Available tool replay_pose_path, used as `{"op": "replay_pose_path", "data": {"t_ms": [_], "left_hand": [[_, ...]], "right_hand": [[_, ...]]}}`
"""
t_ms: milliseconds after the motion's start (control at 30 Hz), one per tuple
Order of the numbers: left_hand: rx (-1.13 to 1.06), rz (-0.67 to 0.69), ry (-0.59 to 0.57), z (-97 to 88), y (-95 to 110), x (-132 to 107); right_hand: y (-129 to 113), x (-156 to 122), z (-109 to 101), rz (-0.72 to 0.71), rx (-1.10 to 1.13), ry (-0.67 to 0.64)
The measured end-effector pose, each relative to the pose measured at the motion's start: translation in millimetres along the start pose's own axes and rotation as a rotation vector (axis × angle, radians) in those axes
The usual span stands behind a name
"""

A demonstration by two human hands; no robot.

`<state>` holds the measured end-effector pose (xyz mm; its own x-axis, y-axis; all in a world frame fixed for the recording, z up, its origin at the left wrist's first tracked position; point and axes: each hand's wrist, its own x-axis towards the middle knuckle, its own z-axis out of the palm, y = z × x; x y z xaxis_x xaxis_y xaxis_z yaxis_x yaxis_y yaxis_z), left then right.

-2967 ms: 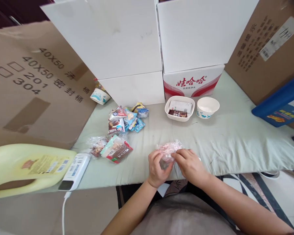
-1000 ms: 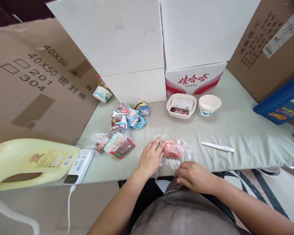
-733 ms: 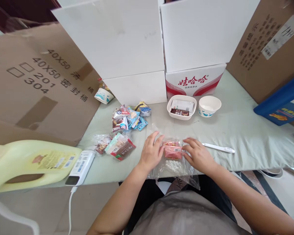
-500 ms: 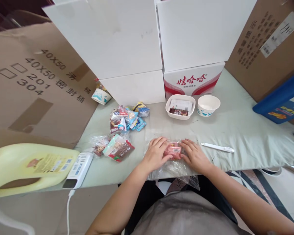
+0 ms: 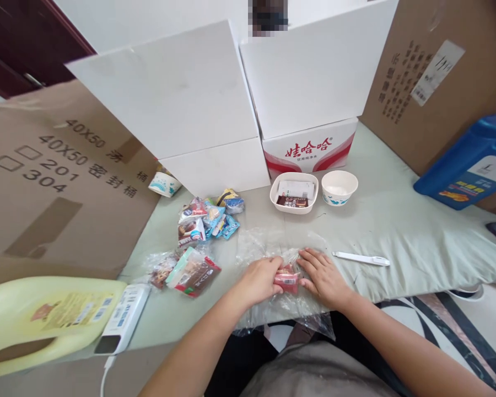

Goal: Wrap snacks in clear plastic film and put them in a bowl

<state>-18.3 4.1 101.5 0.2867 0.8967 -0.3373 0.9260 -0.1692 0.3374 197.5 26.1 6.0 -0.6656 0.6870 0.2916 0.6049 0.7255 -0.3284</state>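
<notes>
Before me on the cloth-covered surface lies a pink snack packet [image 5: 286, 282] with a barcode label. My left hand [image 5: 261, 280] has its thumb and fingers closed around the packet's left side. At its right, my right hand [image 5: 323, 278] rests with fingers stretched out flat on a clear plastic bag [image 5: 252, 314], its thumb tip close to the packet. The bag spreads under both hands and over the front edge. A white utility knife [image 5: 361, 258] lies just right of my right hand.
Several small wrapped snacks [image 5: 210, 218] and brown snack packs [image 5: 194, 273] lie left. A white tray [image 5: 273, 203] holding packets and a paper bowl [image 5: 339, 187] stand ahead, before white boxes [image 5: 182, 94]. A yellow jug [image 5: 53, 320] and blue bottle [image 5: 463, 165] flank the sides.
My left hand has gone from lying spread beside the packet to gripping it. My right hand stays flat on the plastic. The view has tilted upward.
</notes>
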Motion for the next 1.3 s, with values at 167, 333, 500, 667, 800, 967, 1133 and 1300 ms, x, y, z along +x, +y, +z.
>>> {"op": "replay_pose_path", "data": {"t_ms": [167, 333, 500, 667, 800, 967, 1133, 1300], "left_hand": [[-0.255, 0.021, -0.111, -57.1, -3.8, 24.8], [-0.544, 0.181, 0.043, -112.2, -15.2, 91.0], [-0.285, 0.143, 0.323, -131.5, -17.2, 161.7], [-0.055, 0.090, 0.429, -112.5, -13.7, 201.2], [0.039, 0.016, 0.592, -102.5, -20.3, 204.3], [0.075, 0.188, 0.662, -100.9, -32.9, 153.8], [0.033, 0.422, 0.583, -76.0, -33.1, 55.0], [-0.002, 0.253, 0.610, -36.0, -61.4, -28.4]], "right_hand": [[1.0, -1.0, 2.0, -0.008, 0.030, -0.007], [-1.5, 0.5, -0.8, 0.021, 0.019, -0.023], [-3.9, 1.8, -2.2, 0.038, 0.013, -0.030], [-5.2, 2.4, -3.4, 0.051, 0.010, -0.017], [-5.4, 2.8, -5.9, 0.053, 0.016, -0.019], [-5.7, 2.5, -6.5, 0.049, 0.010, -0.018], [-3.2, 2.2, -2.6, 0.047, 0.034, -0.003], [-0.3, -1.3, -22.8, 0.016, 0.204, 0.135]]}}
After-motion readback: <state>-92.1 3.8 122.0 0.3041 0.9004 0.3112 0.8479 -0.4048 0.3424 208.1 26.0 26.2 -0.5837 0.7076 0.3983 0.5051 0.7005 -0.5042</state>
